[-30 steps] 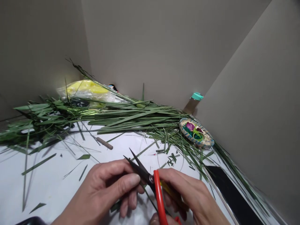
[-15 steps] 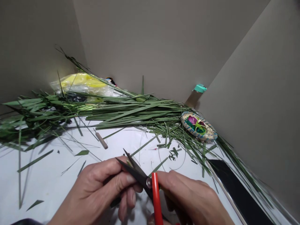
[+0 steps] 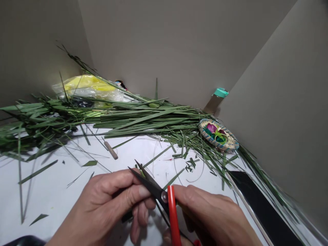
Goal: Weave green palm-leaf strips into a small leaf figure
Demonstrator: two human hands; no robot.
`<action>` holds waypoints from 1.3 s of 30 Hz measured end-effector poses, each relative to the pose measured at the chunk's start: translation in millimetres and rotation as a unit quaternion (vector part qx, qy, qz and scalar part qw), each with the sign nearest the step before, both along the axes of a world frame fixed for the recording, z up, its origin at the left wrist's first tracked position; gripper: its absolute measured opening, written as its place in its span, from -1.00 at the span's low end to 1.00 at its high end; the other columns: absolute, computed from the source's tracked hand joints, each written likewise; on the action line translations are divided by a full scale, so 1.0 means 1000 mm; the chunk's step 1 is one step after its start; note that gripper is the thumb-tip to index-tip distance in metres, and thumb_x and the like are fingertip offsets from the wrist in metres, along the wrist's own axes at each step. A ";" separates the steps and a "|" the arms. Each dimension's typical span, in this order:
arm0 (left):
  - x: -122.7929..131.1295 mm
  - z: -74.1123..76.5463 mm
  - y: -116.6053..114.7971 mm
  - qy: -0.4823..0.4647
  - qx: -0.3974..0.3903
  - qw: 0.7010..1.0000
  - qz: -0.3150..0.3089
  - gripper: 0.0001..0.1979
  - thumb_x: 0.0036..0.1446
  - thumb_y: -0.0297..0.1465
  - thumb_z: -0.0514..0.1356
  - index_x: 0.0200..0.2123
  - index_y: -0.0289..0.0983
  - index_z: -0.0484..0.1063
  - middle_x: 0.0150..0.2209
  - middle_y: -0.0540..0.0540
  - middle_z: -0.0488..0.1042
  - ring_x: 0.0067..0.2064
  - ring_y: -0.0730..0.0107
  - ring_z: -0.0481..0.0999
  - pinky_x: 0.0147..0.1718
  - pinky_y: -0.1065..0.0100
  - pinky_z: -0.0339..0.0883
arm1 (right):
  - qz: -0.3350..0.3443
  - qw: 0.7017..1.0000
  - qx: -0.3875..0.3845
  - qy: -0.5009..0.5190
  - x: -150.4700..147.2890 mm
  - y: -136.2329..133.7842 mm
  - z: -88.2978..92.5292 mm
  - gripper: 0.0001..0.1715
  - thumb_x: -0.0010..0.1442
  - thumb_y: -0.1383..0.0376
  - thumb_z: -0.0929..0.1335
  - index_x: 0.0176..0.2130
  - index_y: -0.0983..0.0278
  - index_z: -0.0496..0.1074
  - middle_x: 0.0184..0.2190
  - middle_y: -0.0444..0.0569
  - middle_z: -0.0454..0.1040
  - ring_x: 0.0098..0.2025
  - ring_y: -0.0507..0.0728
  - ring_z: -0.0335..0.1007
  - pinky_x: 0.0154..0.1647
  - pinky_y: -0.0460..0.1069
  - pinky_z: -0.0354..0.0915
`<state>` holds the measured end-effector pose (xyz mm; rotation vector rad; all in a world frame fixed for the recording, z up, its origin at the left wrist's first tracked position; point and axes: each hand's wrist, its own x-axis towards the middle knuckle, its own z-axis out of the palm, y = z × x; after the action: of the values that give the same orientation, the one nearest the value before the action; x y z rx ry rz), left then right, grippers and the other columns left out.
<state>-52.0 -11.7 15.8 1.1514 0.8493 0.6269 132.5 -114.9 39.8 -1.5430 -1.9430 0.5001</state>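
My right hand [image 3: 212,212] grips black-bladed scissors [image 3: 151,186] with red handles. The blades point up and left, slightly apart, by the fingertips of my left hand [image 3: 110,201]. Between the thumb and forefinger of that hand is a small piece of green leaf [image 3: 142,172], mostly hidden by the fingers and blades. A dark strip shows under the left fingers, too covered to make out. Cut leaf bits [image 3: 191,164] lie on the white surface beyond the scissors, and a short wooden-looking stick [image 3: 111,150] rests behind my left hand.
Long green leaf strips [image 3: 143,119] are heaped across the back. Behind them sit a plastic bag with yellow contents [image 3: 87,85] and a bottle with a turquoise lid [image 3: 216,100]. A woven oval piece with coloured decoration [image 3: 219,135] and a black flat panel [image 3: 258,201] occupy the right.
The scissor blade tips have come slightly closer together. The view has shifted a little; both hands keep nearly the same pose and hold.
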 end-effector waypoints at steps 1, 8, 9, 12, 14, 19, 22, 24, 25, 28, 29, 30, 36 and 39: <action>-0.001 -0.001 0.000 0.001 -0.002 1.000 0.001 -0.63 0.04 0.01 0.37 -0.48 -0.18 0.60 -0.70 -0.02 0.42 -0.54 0.19 0.52 -0.51 0.28 0.43 | 0.003 1.000 0.002 0.003 -0.001 0.000 -0.001 -0.72 0.41 0.04 0.39 -0.15 0.16 0.62 -0.56 -0.22 0.48 -0.66 -0.04 0.26 -0.67 -0.20 0.22; 0.002 -0.006 0.000 0.003 -0.021 1.000 -0.014 -0.63 0.04 0.01 0.36 -0.49 -0.18 0.58 -0.70 -0.03 0.43 -0.54 0.18 0.53 -0.51 0.27 0.44 | -0.006 0.999 0.023 -0.036 -0.001 -0.001 -0.003 -0.61 0.44 -0.05 0.34 -0.13 0.14 0.62 -0.57 -0.22 0.50 -0.65 -0.02 0.29 -0.64 -0.18 0.24; 0.003 -0.006 0.000 0.002 -0.023 1.000 -0.017 -0.63 0.04 0.01 0.36 -0.49 -0.18 0.58 -0.70 -0.03 0.43 -0.54 0.18 0.53 -0.51 0.27 0.44 | -0.003 0.999 0.026 -0.032 0.000 -0.002 -0.003 -0.64 0.44 -0.04 0.34 -0.12 0.11 0.61 -0.56 -0.24 0.52 -0.63 -0.02 0.33 -0.62 -0.19 0.25; 0.004 -0.006 0.000 0.002 -0.029 0.999 -0.024 -0.63 0.04 0.01 0.36 -0.50 -0.18 0.58 -0.70 -0.03 0.44 -0.54 0.18 0.53 -0.51 0.27 0.45 | 0.004 1.000 0.016 -0.016 -0.001 -0.004 -0.008 -0.80 0.41 0.02 0.40 -0.07 0.00 0.58 -0.44 -0.30 0.63 -0.54 -0.02 0.48 -0.49 -0.19 0.31; 0.004 -0.006 0.000 0.003 -0.032 0.999 -0.026 -0.63 0.04 0.00 0.37 -0.51 -0.18 0.57 -0.70 -0.03 0.44 -0.55 0.18 0.53 -0.51 0.27 0.45 | -0.019 1.000 -0.010 0.006 -0.004 -0.006 -0.015 -0.83 0.36 0.03 0.44 -0.09 -0.01 0.57 -0.37 -0.34 0.67 -0.48 -0.03 0.53 -0.44 -0.19 0.31; -0.003 -0.012 -0.001 0.010 -0.038 0.998 -0.042 -0.63 0.08 -0.06 0.38 -0.59 -0.18 0.54 -0.72 -0.03 0.45 -0.60 0.25 0.50 -0.51 0.29 0.46 | -0.039 0.999 0.012 0.036 -0.011 -0.005 -0.027 -0.77 0.43 -0.07 0.34 -0.12 -0.06 0.51 -0.36 -0.41 0.65 -0.46 -0.07 0.52 -0.44 -0.18 0.27; -0.008 -0.013 -0.001 0.013 -0.040 0.997 -0.070 -0.62 0.15 -0.11 0.38 -0.61 -0.18 0.55 -0.68 -0.03 0.52 -0.60 0.32 0.53 -0.44 0.34 0.50 | -0.047 0.994 0.098 -0.028 -0.009 -0.004 -0.024 -0.52 0.54 -0.12 0.16 -0.16 0.05 0.47 -0.42 -0.37 0.62 -0.49 -0.08 0.53 -0.52 -0.15 0.24; -0.009 -0.012 0.000 0.012 -0.037 0.997 -0.072 -0.68 0.14 -0.11 0.38 -0.53 -0.18 0.61 -0.64 -0.04 0.55 -0.53 0.28 0.59 -0.42 0.35 0.51 | -0.042 0.988 0.125 -0.085 -0.007 -0.004 -0.022 -0.42 0.57 -0.11 0.09 -0.21 0.12 0.44 -0.49 -0.34 0.58 -0.54 -0.08 0.51 -0.57 -0.13 0.24; -0.009 -0.011 0.001 0.012 -0.032 0.997 -0.064 -0.71 0.13 -0.11 0.38 -0.48 -0.18 0.64 -0.63 -0.05 0.56 -0.50 0.24 0.61 -0.42 0.33 0.52 | -0.028 0.986 0.125 -0.109 -0.007 -0.004 -0.023 -0.39 0.58 -0.09 0.06 -0.22 0.14 0.43 -0.50 -0.34 0.58 -0.55 -0.08 0.52 -0.57 -0.13 0.26; -0.006 -0.008 0.002 0.011 -0.004 0.999 -0.038 -0.71 0.08 -0.08 0.37 -0.39 -0.19 0.67 -0.63 -0.07 0.55 -0.45 0.14 0.64 -0.44 0.29 0.53 | -0.041 0.979 0.149 -0.134 -0.008 -0.004 -0.030 -0.34 0.60 -0.06 -0.02 -0.25 0.15 0.40 -0.56 -0.32 0.52 -0.61 -0.06 0.48 -0.62 -0.10 0.24; -0.005 -0.007 0.003 0.011 0.008 0.999 -0.033 -0.70 0.07 -0.07 0.37 -0.37 -0.19 0.68 -0.62 -0.07 0.55 -0.44 0.13 0.64 -0.44 0.28 0.54 | -0.058 0.976 0.160 -0.132 -0.009 -0.004 -0.032 -0.33 0.60 -0.06 -0.04 -0.27 0.14 0.38 -0.59 -0.32 0.49 -0.65 -0.05 0.44 -0.66 -0.08 0.21; -0.003 -0.006 0.003 0.012 0.019 0.999 -0.031 -0.69 0.06 -0.06 0.37 -0.35 -0.19 0.68 -0.62 -0.07 0.55 -0.44 0.12 0.64 -0.44 0.28 0.54 | -0.080 0.973 0.175 -0.129 -0.011 -0.003 -0.034 -0.32 0.60 -0.06 -0.05 -0.29 0.13 0.36 -0.63 -0.33 0.44 -0.69 -0.04 0.39 -0.69 -0.06 0.17; 0.004 -0.003 0.004 0.018 0.069 0.997 -0.038 -0.68 0.05 -0.06 0.37 -0.31 -0.18 0.70 -0.60 -0.09 0.56 -0.43 0.10 0.65 -0.45 0.26 0.56 | -0.039 0.971 0.184 -0.149 -0.004 -0.003 -0.009 -0.63 0.60 0.04 0.13 -0.08 0.10 0.39 -0.51 -0.39 0.58 -0.65 -0.11 0.45 -0.62 -0.20 0.28; 0.003 -0.001 0.004 0.020 0.089 0.995 -0.043 -0.69 0.05 -0.07 0.37 -0.30 -0.18 0.71 -0.60 -0.09 0.57 -0.43 0.10 0.65 -0.46 0.25 0.57 | -0.107 0.965 0.176 -0.162 0.019 -0.005 -0.002 -0.75 0.52 0.22 0.21 0.03 0.18 0.43 -0.31 -0.19 0.67 -0.52 -0.04 0.55 -0.48 -0.18 0.38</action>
<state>-48.9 -7.3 14.5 1.3596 0.7852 0.6195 151.8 -120.0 37.8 -1.6436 -1.9345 -0.1949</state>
